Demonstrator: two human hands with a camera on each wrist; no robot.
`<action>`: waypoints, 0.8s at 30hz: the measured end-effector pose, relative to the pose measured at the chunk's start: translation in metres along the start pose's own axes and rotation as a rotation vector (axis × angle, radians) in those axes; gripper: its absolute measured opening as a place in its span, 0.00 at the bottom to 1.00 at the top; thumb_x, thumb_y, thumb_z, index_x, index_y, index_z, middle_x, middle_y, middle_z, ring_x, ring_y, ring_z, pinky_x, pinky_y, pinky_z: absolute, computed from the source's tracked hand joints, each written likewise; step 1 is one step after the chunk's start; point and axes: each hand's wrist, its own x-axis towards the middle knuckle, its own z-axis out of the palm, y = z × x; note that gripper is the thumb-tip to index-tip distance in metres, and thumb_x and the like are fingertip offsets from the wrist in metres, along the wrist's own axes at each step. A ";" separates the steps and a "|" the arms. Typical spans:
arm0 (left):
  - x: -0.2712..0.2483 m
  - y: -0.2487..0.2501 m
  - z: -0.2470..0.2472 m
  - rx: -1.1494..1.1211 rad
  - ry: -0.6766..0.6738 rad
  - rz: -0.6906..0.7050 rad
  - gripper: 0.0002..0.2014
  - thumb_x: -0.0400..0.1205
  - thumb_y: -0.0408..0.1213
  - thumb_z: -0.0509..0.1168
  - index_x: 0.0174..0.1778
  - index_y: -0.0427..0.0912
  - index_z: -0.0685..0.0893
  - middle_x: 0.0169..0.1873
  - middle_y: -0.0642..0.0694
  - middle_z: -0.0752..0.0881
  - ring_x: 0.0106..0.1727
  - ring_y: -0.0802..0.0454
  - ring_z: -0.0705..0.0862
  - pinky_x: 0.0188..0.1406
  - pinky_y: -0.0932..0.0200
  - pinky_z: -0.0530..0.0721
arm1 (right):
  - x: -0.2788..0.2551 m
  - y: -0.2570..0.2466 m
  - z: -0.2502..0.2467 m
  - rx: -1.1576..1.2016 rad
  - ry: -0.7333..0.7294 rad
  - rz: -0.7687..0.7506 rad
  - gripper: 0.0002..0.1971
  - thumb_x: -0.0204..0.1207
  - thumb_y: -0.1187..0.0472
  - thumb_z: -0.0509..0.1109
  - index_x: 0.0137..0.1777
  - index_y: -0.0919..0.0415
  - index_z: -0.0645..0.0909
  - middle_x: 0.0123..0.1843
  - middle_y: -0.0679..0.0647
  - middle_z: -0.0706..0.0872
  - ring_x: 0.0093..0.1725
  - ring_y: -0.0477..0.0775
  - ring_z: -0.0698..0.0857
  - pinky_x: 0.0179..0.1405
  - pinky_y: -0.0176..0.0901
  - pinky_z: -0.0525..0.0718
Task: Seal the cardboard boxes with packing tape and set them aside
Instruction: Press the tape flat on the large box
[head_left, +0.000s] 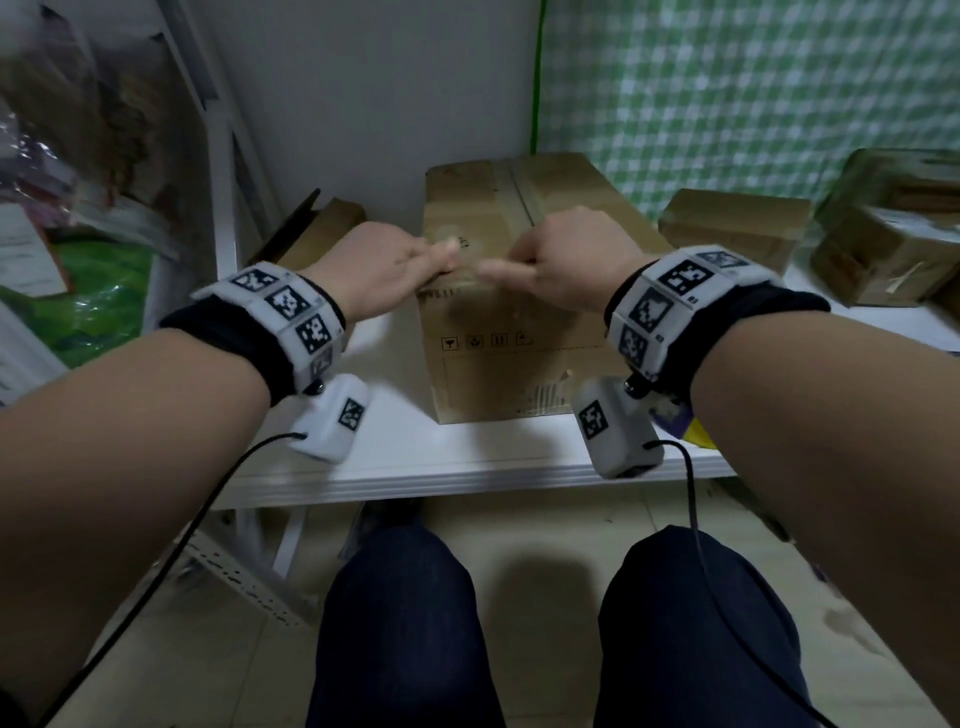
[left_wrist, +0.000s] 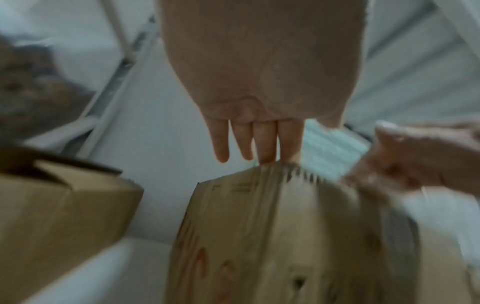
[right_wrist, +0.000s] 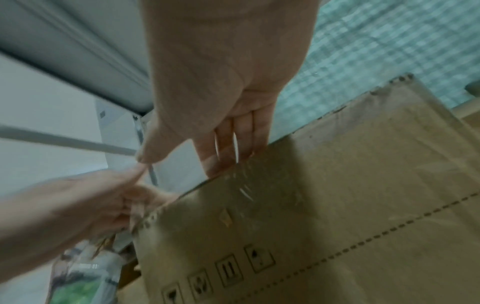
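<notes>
A tall brown cardboard box stands on the white table, its top flaps closed. Both hands sit on its near top edge. My left hand presses straight fingers onto the left part of that edge. My right hand lays its fingers over the edge just to the right, with the thumb stretched toward the left hand. Glossy clear tape shows on the box face below the right fingers. No tape roll is in view.
An open cardboard box stands at the left against the wall. Taped boxes and a stack of more fill the table's right side. A green bag and a white rack are at the left, with a checked curtain behind.
</notes>
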 end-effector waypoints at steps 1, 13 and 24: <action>0.005 0.001 -0.001 -0.096 0.019 -0.054 0.27 0.86 0.57 0.49 0.57 0.45 0.89 0.51 0.45 0.89 0.55 0.48 0.84 0.50 0.62 0.74 | 0.003 0.002 -0.003 0.065 0.020 0.033 0.38 0.72 0.24 0.49 0.46 0.56 0.88 0.34 0.53 0.85 0.35 0.51 0.82 0.33 0.42 0.77; 0.040 0.006 0.024 -0.214 0.087 -0.115 0.22 0.69 0.59 0.73 0.32 0.45 0.75 0.33 0.48 0.82 0.39 0.51 0.81 0.39 0.55 0.79 | 0.023 0.022 0.002 0.084 -0.410 0.105 0.34 0.76 0.29 0.49 0.82 0.38 0.57 0.85 0.48 0.56 0.83 0.59 0.56 0.78 0.59 0.56; 0.028 -0.004 0.038 -0.055 0.167 0.084 0.25 0.76 0.61 0.65 0.57 0.44 0.84 0.52 0.47 0.85 0.55 0.50 0.80 0.50 0.61 0.73 | 0.015 0.027 0.016 0.014 -0.304 0.005 0.37 0.73 0.27 0.48 0.82 0.37 0.54 0.85 0.49 0.55 0.84 0.60 0.53 0.80 0.62 0.54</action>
